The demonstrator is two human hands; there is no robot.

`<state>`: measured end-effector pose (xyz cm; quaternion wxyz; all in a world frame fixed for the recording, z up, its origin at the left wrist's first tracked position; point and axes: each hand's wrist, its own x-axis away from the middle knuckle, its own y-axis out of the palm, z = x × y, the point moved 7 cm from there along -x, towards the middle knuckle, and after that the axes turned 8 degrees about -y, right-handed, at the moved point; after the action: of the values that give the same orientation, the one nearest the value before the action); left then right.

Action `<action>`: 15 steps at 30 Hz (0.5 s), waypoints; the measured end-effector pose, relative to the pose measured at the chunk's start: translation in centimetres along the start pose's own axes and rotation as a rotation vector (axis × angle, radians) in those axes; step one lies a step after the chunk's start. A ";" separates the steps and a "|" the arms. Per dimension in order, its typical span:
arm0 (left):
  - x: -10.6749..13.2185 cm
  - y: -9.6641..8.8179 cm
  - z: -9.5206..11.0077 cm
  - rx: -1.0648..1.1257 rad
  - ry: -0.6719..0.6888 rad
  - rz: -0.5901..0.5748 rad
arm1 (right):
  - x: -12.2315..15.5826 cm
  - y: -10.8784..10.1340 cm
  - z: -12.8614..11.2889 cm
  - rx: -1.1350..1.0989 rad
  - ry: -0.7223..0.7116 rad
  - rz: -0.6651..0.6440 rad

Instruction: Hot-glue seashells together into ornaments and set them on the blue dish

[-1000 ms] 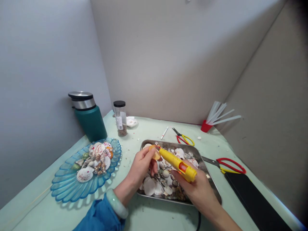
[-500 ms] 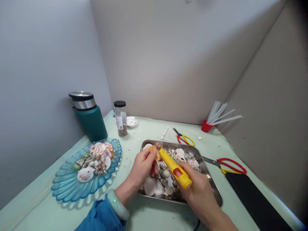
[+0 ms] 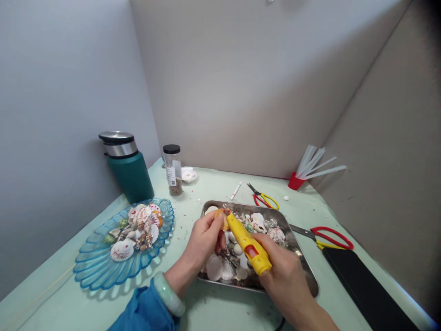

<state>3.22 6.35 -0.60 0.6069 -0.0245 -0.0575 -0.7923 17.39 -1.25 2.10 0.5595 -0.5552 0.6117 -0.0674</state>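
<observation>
Tray (image 3: 313, 284) underneath, near far-left corner pinching orange shell (image 3: 225, 224) in left hand (image 3: 205, 232) and clasping yellow glue gun (image 3: 245, 239) in right hand (image 3: 285, 270).

Two bare hands, one left hand (image 3: 206, 234) and one right hand (image 3: 285, 269). One yellow plastic glue gun (image 3: 241, 233), one orange shell (image 3: 226, 224). One rectangular metal tray (image 3: 312, 282) and one blue scalloped see-through plate (image 3: 103, 273); the mixed shells (image 3: 123, 250) crowding both are too many to count. One teal steel-topped bottle (image 3: 132, 177), one clear black-lidded jar (image 3: 173, 168), one slim white pen (image 3: 236, 191), two pairs of dark-bladed, red-and-yellow-handled scissors (image 3: 314, 233), one flat black slab (image 3: 361, 280), one small red cup (image 3: 295, 182), several overlapping whitish sticks (image 3: 310, 162), one pale green bangle (image 3: 168, 293).
</observation>
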 end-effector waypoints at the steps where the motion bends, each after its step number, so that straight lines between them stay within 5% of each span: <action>1: 0.0 0.0 0.0 -0.003 -0.001 0.001 | 0.0 0.0 0.0 0.005 -0.002 0.001; 15: -0.4 -0.8 -0.4 0.129 -0.021 0.056 | 0.0 0.2 0.2 -0.003 0.026 -0.029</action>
<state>2.61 6.93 -1.07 0.6286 0.0046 -0.1142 -0.7693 17.42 -1.01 1.87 0.5498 -0.5640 0.6107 -0.0818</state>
